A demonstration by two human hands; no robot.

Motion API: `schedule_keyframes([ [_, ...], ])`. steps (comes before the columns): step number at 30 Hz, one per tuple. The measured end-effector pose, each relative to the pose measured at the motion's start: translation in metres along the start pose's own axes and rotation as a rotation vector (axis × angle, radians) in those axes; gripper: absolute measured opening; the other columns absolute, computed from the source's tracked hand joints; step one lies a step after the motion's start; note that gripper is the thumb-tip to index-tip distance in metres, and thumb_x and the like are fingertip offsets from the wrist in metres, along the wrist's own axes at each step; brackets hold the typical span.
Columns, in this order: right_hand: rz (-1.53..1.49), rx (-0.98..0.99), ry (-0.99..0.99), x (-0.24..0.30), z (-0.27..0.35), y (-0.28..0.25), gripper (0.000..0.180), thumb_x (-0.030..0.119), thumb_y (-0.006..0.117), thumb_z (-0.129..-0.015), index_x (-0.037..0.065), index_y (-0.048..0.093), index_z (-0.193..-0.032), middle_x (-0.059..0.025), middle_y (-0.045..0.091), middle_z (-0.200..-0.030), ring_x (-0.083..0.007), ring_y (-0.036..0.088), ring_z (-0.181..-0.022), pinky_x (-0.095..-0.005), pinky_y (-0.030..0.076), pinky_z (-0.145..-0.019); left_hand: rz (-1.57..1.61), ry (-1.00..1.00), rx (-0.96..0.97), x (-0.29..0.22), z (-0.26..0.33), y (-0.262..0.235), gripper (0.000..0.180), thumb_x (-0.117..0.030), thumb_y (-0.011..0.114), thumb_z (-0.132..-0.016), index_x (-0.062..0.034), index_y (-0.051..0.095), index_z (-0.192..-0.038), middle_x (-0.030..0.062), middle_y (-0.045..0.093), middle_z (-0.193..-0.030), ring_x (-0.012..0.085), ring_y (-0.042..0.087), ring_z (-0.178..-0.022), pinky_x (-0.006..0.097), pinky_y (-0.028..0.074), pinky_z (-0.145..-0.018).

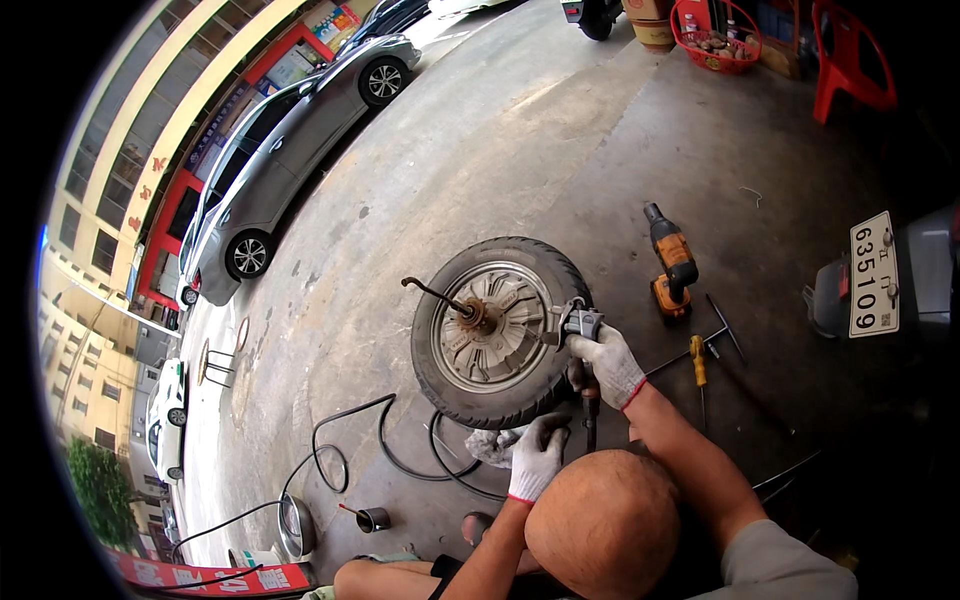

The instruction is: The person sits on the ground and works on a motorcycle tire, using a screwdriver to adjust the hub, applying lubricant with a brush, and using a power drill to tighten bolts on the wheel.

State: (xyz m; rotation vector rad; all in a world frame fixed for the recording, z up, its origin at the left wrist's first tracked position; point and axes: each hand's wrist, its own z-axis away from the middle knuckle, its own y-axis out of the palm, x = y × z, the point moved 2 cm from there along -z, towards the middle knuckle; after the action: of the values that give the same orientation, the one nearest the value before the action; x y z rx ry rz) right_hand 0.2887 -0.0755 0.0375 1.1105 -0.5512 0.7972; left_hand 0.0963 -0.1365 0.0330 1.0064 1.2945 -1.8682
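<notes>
Outdoor concrete yard (560,130), grey and stained, fronting a street with parked cars and shop fronts on the left. Work is carried out at ground level.

Nearest the camera, a person crouches over the floor; this person's head and bare knee fill the lower edge. The person's left hand (537,458), in a white work glove with a red cuff, is down at the near edge of the tyre, fingers curled around a dark tool handle (590,425) just above a crumpled grey rag (490,445). The right hand (610,365), gloved alike, rests on the right rim of the wheel with fingers closed over a small grey metal tool (580,322) pressed against the tyre's bead.

The wheel (497,330), a small scooter hub wheel with a black tyre and silver centre, lies flat on the concrete at the middle of the scene, axle pointing up and a cable trailing from it to the left. A black hose (350,440) loops across the floor on the near left, close to a small dark cup (375,518).

To the right of the wheel lie a yellow-handled screwdriver (698,360) and a T-shaped wrench (722,330). Just beyond stands an orange-and-black cordless impact driver (672,262). A scooter's rear end with its plate (873,275) is at far right.

Farther off: a red basket (716,40), a red plastic chair (850,60) and a silver car (290,150).
</notes>
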Motion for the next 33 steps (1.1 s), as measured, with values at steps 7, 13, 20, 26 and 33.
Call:
schedule_keyframes([
  [7, 1.079, -0.140, -0.715, -0.005, -0.064, 0.046, 0.026, 0.017, 0.065, -0.085, -0.003, 0.063, -0.102, -0.0268, 0.068, -0.081, -0.0448, 0.069, -0.084, -0.0494, 0.056, -0.075, -0.399, 0.237, -0.509, -0.003, -0.120, -0.063, 0.051, -0.014, 0.065, -0.093, -0.0092, 0.050, -0.141, 0.0226, 0.059, -0.131, 0.0409, 0.061, -0.118, 0.047, 0.050, -0.097],
  [13, 1.126, 0.007, -0.619, -0.007, -0.079, 0.065, 0.032, 0.013, 0.060, -0.086, -0.002, 0.062, -0.114, -0.0286, 0.070, -0.088, -0.0444, 0.070, -0.091, -0.0511, 0.057, -0.079, -0.548, 0.048, -0.588, 0.034, -0.142, -0.057, 0.072, -0.025, 0.067, -0.092, -0.0110, 0.035, -0.156, 0.0264, 0.053, -0.142, 0.0442, 0.056, -0.125, 0.049, 0.047, -0.103],
  [20, 1.237, 0.023, -0.513, 0.004, -0.087, 0.079, 0.030, 0.015, 0.060, -0.088, -0.004, 0.062, -0.112, -0.0292, 0.070, -0.089, -0.0449, 0.070, -0.091, -0.0515, 0.056, -0.079, -0.543, 0.066, -0.608, 0.032, -0.142, -0.053, 0.075, -0.024, 0.065, -0.093, -0.0181, 0.031, -0.159, 0.0262, 0.055, -0.139, 0.0448, 0.060, -0.119, 0.050, 0.050, -0.098],
  [26, 1.136, 0.015, -0.438, 0.005, -0.091, 0.085, 0.030, 0.014, 0.059, -0.087, -0.003, 0.062, -0.112, -0.0309, 0.070, -0.094, -0.0449, 0.070, -0.092, -0.0502, 0.057, -0.081, -0.577, 0.095, -0.633, 0.042, -0.140, -0.057, 0.077, -0.024, 0.066, -0.093, -0.0206, 0.028, -0.160, 0.0257, 0.055, -0.140, 0.0458, 0.061, -0.116, 0.051, 0.051, -0.096],
  [33, 1.271, 0.009, -0.453, 0.004, -0.101, 0.093, 0.029, 0.016, 0.061, -0.088, 0.000, 0.063, -0.112, -0.0266, 0.072, -0.091, -0.0414, 0.071, -0.094, -0.0492, 0.057, -0.082, -0.574, 0.046, -0.604, 0.038, -0.139, -0.055, 0.078, -0.025, 0.065, -0.093, -0.0224, 0.026, -0.161, 0.0254, 0.054, -0.141, 0.0455, 0.062, -0.116, 0.051, 0.051, -0.096],
])
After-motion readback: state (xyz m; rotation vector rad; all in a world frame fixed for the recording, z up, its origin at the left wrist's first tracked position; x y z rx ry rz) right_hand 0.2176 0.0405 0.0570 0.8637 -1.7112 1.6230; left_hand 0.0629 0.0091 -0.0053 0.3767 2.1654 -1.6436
